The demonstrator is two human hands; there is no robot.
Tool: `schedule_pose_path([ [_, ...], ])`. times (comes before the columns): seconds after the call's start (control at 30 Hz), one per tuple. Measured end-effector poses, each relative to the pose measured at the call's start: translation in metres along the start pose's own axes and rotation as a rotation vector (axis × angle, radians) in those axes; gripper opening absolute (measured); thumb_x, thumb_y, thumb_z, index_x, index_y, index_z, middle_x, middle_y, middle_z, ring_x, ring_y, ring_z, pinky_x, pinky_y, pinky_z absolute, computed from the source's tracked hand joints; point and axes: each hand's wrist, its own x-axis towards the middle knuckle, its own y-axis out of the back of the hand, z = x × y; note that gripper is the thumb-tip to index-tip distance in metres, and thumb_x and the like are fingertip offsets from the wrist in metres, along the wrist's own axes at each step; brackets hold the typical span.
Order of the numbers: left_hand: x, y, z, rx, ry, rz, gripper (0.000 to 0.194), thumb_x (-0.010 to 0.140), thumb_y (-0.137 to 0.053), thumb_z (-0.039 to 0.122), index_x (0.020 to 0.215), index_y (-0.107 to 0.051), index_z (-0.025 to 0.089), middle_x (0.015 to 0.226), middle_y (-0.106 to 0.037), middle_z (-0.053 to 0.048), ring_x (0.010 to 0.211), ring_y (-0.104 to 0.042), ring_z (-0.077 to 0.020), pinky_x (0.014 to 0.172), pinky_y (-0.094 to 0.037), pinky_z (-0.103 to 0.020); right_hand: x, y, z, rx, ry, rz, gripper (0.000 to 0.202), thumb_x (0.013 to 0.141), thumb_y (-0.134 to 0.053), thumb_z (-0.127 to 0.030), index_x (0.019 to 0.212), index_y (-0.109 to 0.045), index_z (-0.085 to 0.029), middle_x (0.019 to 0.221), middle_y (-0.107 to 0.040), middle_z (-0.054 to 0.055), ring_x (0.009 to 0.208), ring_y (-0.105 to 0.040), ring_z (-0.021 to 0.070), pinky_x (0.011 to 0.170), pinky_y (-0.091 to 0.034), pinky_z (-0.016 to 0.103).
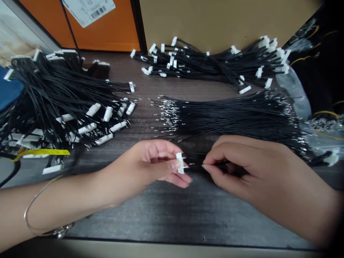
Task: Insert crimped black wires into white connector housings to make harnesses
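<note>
Finds white conn. (180, 168), prob. light, rigid, best held by ends, pinched in L hand (150, 163), near side of wire bundle (228, 114), plus R hand (252, 168) closed on blk wires (198, 166), prob. limp, best gripped behind tips.

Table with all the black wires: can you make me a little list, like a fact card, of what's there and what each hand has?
Left hand: pinches a small white connector
Right hand: pinches thin black wire, its metal tips toward the connector
Beyond the hands: a bundle of loose black wires
Left pile: black wires with white connectors
Back pile: more of those
Left wrist: silvery bracelet
Table: dark, streaky
</note>
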Motion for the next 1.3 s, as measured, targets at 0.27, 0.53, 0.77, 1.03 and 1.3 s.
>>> schedule_pose_path([
  [0.27,0.002,-0.002,0.001,0.01,0.014,0.012,0.014,0.094,-0.082,0.002,0.087,-0.083,0.014,0.078,-0.082,-0.001,0.076,-0.085,-0.0151,0.073,-0.07,-0.02,-0.001,0.001,0.003,-0.01,0.035,0.046,0.021,0.098,-0.058,-0.009,0.083,-0.067,-0.021,0.076,-0.068,-0.003,0.056,-0.055,0.0081,0.047,-0.038,0.025],
  [0.53,0.001,-0.003,0.004,0.02,0.006,0.004,0.018,0.097,-0.076,-0.001,0.088,-0.084,0.013,0.076,-0.082,0.0,0.076,-0.085,-0.0146,0.073,-0.071,-0.02,-0.008,-0.004,-0.001,-0.042,0.105,-0.018,0.036,0.112,-0.05,-0.01,0.08,-0.066,-0.02,0.08,-0.067,-0.001,0.067,-0.059,0.0102,0.057,-0.043,0.028],
  [0.77,0.001,0.001,0.003,0.019,0.027,-0.005,0.015,0.095,-0.079,0.001,0.088,-0.084,0.014,0.075,-0.083,-0.001,0.073,-0.084,-0.0154,0.072,-0.072,-0.023,-0.014,-0.004,0.003,-0.18,0.259,-0.007,0.038,0.109,-0.052,-0.005,0.079,-0.064,-0.025,0.09,-0.07,0.003,0.082,-0.063,0.0189,0.078,-0.049,0.037],
  [1.03,0.003,-0.003,0.002,0.024,0.048,0.011,0.016,0.093,-0.08,0.003,0.084,-0.084,0.015,0.072,-0.082,-0.002,0.07,-0.084,-0.0166,0.069,-0.071,-0.025,-0.017,-0.007,0.001,-0.143,0.258,-0.055,0.032,0.106,-0.054,-0.005,0.083,-0.067,-0.023,0.085,-0.064,0.0,0.079,-0.061,0.0173,0.079,-0.055,0.035],
  [1.3,0.002,-0.001,0.003,0.044,0.067,-0.013,0.018,0.091,-0.078,0.003,0.079,-0.083,0.015,0.069,-0.078,-0.001,0.069,-0.082,-0.0165,0.069,-0.069,-0.026,-0.01,-0.004,0.003,-0.035,0.282,-0.096,0.032,0.106,-0.049,-0.007,0.087,-0.072,-0.018,0.083,-0.068,0.002,0.075,-0.057,0.0191,0.071,-0.049,0.039],
])
